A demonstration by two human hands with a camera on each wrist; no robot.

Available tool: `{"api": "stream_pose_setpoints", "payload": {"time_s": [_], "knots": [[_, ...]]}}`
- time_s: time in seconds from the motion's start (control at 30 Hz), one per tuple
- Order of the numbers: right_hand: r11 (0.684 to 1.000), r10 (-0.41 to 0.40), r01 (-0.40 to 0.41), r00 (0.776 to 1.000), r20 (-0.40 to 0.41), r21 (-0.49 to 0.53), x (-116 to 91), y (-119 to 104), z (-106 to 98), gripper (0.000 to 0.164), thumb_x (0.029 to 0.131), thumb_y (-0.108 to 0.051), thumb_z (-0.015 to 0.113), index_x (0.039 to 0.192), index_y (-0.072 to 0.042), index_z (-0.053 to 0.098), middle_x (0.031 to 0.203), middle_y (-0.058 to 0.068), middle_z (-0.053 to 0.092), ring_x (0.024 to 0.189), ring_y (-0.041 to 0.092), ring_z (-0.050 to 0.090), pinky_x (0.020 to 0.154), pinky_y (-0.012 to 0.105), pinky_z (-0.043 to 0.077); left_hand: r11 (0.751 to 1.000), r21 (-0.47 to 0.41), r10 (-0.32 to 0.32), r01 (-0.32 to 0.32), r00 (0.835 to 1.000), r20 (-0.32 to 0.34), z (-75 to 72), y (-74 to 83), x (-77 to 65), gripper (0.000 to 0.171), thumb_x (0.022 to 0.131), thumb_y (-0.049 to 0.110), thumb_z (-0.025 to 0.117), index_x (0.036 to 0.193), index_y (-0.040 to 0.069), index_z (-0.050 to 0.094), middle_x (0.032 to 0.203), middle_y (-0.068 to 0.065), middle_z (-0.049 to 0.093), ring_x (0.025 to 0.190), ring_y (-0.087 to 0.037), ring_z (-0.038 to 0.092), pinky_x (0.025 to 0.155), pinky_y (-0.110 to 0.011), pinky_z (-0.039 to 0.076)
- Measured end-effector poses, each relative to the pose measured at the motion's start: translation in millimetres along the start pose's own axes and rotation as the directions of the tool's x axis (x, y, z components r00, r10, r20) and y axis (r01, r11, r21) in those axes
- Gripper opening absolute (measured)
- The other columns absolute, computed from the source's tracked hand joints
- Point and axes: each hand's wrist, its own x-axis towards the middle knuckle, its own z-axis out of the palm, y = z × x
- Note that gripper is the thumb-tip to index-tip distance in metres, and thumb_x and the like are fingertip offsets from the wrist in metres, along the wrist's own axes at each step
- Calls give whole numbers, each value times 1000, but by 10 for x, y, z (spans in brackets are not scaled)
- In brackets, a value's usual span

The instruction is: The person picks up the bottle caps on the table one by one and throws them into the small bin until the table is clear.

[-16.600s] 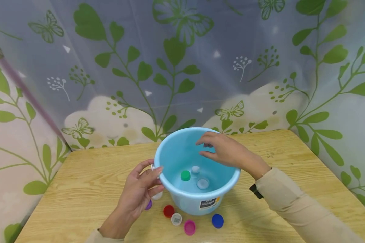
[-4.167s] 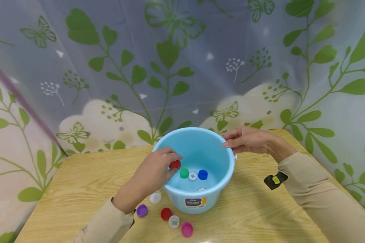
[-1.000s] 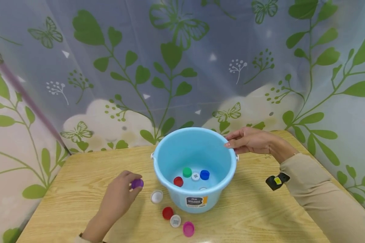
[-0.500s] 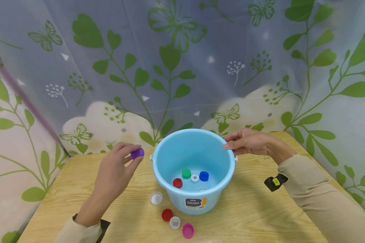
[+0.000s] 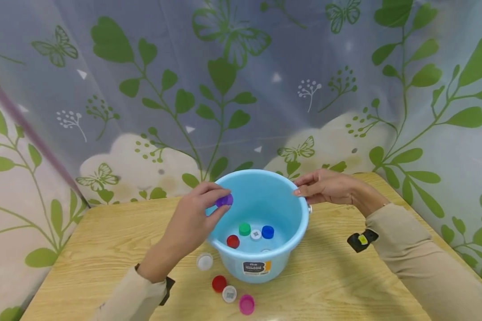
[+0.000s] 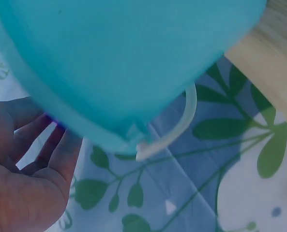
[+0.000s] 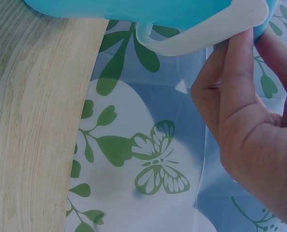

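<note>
A light blue bucket [image 5: 256, 267] stands upright on the wooden table. My left hand [image 5: 193, 218] pinches a purple bottle cap [image 5: 224, 200] over the bucket's left rim; in the left wrist view the bucket wall hides most of that cap. My right hand [image 5: 329, 187] grips the rim on the right, thumb inside, fingers outside by the white handle [image 7: 206, 36]. On the bucket's floor lie a green cap [image 5: 244, 229], a blue cap [image 5: 268, 232], a red cap [image 5: 233, 241] and a white cap [image 5: 255, 234] with a printed mark. The near wall partly hides another pale cap.
In front of the bucket on the table [image 5: 116, 249] lie a white cap [image 5: 205, 261], a red cap [image 5: 219, 283], a white cap with a printed mark [image 5: 229, 294] and a pink cap [image 5: 247, 304]. A patterned curtain [image 5: 164, 89] hangs behind the table.
My left hand has lifted the purple cap off the table and carried it right, over the bucket's rim. Over the longer span, blue and red caps have come into the bucket. My right hand stays put.
</note>
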Motion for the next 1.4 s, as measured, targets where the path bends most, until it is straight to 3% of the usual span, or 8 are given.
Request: {"api": "stream_pose_setpoints", "payload": {"time_s": [0.23, 0.6, 0.77, 0.93, 1.03, 1.17, 1.3, 1.4], "knots": [[1000, -8, 8, 1000, 12, 2, 9, -4, 17, 48, 91, -9, 66, 131, 11, 48, 113, 19, 63, 96, 28, 66, 89, 43, 52, 1000, -15, 13, -12, 996, 85, 197, 10, 2, 25, 78, 4, 79, 102, 4, 73, 99, -2, 62, 90, -14, 62, 80, -28, 56], [1000, -25, 25, 999, 21, 3, -5, -20, 11, 50, 92, -10, 65, 133, 12, 46, 115, 19, 62, 99, 28, 65, 89, 43, 52, 999, 21, -52, 49, 981, 186, 184, 11, 26, 27, 78, 5, 78, 104, 7, 73, 104, -2, 63, 97, -18, 62, 86, -34, 54], [1000, -29, 29, 999, 36, 8, -1, -18, 5, 49, 93, -9, 63, 133, 13, 45, 114, 19, 63, 98, 27, 66, 89, 42, 52, 997, 19, -78, 75, 979, 187, 185, 13, 22, 29, 78, 4, 78, 106, 8, 72, 107, -3, 64, 101, -21, 60, 86, -35, 54], [1000, -18, 18, 999, 28, 13, 2, -11, 1, 49, 93, -8, 63, 133, 13, 45, 113, 19, 63, 98, 28, 66, 89, 42, 52, 1000, -1, -16, 17, 999, 50, 211, -13, -17, 33, 77, 1, 78, 109, 6, 70, 106, -4, 64, 100, -20, 61, 84, -33, 55], [1000, -15, 15, 1000, 16, 7, -7, -12, -1, 49, 92, -8, 64, 132, 13, 45, 112, 18, 63, 97, 27, 66, 89, 42, 52, 998, 14, 56, -55, 995, -77, 222, -47, -39, 29, 78, 0, 77, 106, 6, 71, 105, -5, 64, 99, -21, 62, 85, -33, 55], [1000, -16, 16, 1000, 16, 3, -14, -2, -3, 48, 92, -8, 64, 132, 13, 45, 112, 19, 63, 97, 27, 66, 89, 42, 52, 997, 38, 76, -69, 970, -231, 210, -131, -71, 25, 81, 3, 74, 105, 5, 70, 105, -8, 63, 101, -22, 60, 85, -35, 55], [1000, -16, 16, 1000, 22, 9, -13, 14, -6, 48, 93, -8, 63, 132, 13, 45, 112, 20, 63, 97, 28, 66, 89, 43, 52, 1000, 23, 9, -1, 930, -366, 159, -257, -138, 24, 82, -1, 69, 106, 2, 68, 105, -11, 61, 96, -22, 59, 78, -38, 56], [1000, -15, 14, 1000, 15, 10, -15, 15, -7, 48, 93, -8, 63, 132, 13, 45, 113, 20, 63, 98, 28, 66, 89, 42, 52, 999, 6, -44, 51, 908, -417, 118, -362, -222, 26, 82, -6, 65, 107, 1, 67, 104, -11, 61, 92, -22, 60, 71, -38, 57]]}}
